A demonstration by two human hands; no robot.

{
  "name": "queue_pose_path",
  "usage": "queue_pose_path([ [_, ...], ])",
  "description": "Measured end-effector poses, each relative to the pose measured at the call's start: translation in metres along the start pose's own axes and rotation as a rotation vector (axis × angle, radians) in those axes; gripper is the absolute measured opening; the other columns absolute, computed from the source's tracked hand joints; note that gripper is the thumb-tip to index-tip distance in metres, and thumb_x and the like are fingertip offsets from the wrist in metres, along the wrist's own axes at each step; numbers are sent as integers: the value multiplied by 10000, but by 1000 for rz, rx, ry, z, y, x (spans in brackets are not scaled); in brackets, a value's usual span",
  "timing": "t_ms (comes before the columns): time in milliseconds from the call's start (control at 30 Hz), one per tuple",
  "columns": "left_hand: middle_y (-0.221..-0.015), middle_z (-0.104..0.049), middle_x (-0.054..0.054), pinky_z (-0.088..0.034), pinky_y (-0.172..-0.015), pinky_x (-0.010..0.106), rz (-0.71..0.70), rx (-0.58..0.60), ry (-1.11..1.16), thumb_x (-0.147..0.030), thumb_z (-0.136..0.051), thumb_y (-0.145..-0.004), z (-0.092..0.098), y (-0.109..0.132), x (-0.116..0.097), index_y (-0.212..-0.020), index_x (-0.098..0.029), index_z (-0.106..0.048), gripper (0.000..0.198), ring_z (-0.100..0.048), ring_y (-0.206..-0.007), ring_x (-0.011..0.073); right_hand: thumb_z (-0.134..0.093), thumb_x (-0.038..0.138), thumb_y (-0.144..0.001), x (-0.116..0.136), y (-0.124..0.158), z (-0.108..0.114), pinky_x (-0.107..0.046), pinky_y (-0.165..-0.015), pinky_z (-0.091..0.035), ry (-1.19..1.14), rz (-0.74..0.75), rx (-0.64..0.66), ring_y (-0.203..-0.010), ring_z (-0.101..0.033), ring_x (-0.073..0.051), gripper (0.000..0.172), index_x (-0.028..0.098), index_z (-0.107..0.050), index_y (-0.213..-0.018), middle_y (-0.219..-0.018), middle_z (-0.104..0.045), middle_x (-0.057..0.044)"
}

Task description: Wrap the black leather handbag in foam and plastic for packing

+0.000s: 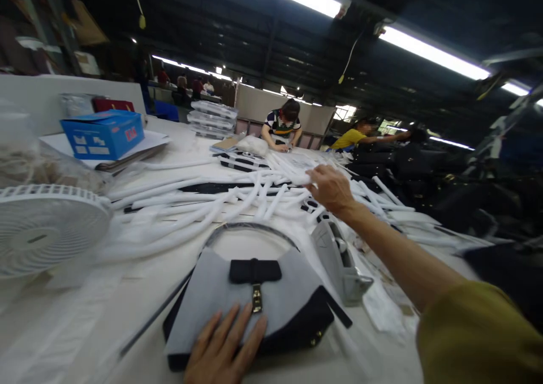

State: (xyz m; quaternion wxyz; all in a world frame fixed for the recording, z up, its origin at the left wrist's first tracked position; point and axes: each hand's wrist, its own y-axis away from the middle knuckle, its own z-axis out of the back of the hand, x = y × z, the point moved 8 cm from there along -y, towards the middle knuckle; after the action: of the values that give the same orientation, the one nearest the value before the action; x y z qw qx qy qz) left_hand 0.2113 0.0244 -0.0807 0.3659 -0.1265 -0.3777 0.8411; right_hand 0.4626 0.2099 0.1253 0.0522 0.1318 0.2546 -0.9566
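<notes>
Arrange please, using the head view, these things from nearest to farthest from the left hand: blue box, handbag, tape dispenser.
1. Handbag: touching, directly under the left hand.
2. Tape dispenser: to the handbag's right.
3. Blue box: farther back, on the left.

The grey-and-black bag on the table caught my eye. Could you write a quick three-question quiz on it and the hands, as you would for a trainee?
1. True or false: the left hand lies with its fingers spread on the bag.
2. Which is the right hand nearest to?
A) the fan
B) the long white strips
C) the blue box
3. Fill in the colour: the metal clasp on the front is ____.

Key: 1. true; 2. B; 3. gold.
</notes>
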Motion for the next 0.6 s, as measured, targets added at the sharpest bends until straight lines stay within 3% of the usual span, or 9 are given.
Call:
queue_pose_path([
  [67,-1374,-580,-13,-257,-1167,374,12,21,36,15,-329,-870,8,-5,1,-1387,-315,-500,637,-535,-1267,175,-634,409,-871,-20,14,73,-359,-752,-406,-136,-136,-181,-886,-567,-244,332,100,-674,-986,-961,-642,-122],
  [133,-1386,-568,-27,-333,-1108,353,5,51,57,39,-332,-836,12,-10,1,-1397,-323,-483,685,-543,-1256,175,-658,481,-837,-41,44,127,-335,-664,-397,-425,-310,-246,-690,-552,-165,400,92,-674,-931,-773,-625,-53],
  [200,-1371,-582,-37,-410,-1032,356,-2,117,69,50,-345,-817,13,-17,1,-1377,-341,-502,701,-581,-1208,186,-615,499,-860,-52,88,150,-315,-593,-380,-842,-455,-196,-577,-510,-110,434,91,-654,-1002,-676,-591,-6],
  [233,-1356,-595,-34,-439,-997,368,4,169,79,50,-354,-816,13,-22,2,-1359,-347,-521,692,-598,-1184,199,-629,498,-848,-51,114,150,-301,-557,-378,-1044,-527,-149,-542,-500,-99,432,100,-648,-1016,-647,-582,7],
  [333,-1279,-657,4,-494,-921,387,42,371,145,-8,-414,-856,11,-44,8,-1286,-335,-587,568,-640,-1115,235,-784,465,-708,-21,206,114,-261,-464,-432,-1504,-767,6,-487,-525,-106,429,148,-657,-966,-626,-598,14],
  [433,-1122,-729,17,-533,-766,299,-15,622,249,-82,-516,-855,13,-68,8,-1234,-321,-624,460,-703,-944,222,-865,385,-631,43,291,45,-257,-500,-540,-1808,-1095,181,-525,-601,-124,427,158,-626,-903,-632,-616,17],
  [500,-1046,-749,16,-527,-725,273,-41,713,267,-88,-547,-832,20,-83,7,-1206,-321,-643,451,-713,-904,223,-894,333,-594,91,321,5,-274,-569,-582,-1974,-1256,201,-586,-654,-140,435,167,-581,-846,-686,-645,13],
  [600,-996,-758,29,-526,-723,278,-71,776,236,-81,-539,-829,29,-93,2,-1176,-311,-660,433,-718,-888,232,-877,272,-620,143,324,-36,-293,-649,-604,-2143,-1392,169,-632,-687,-158,396,174,-540,-802,-692,-659,8],
])
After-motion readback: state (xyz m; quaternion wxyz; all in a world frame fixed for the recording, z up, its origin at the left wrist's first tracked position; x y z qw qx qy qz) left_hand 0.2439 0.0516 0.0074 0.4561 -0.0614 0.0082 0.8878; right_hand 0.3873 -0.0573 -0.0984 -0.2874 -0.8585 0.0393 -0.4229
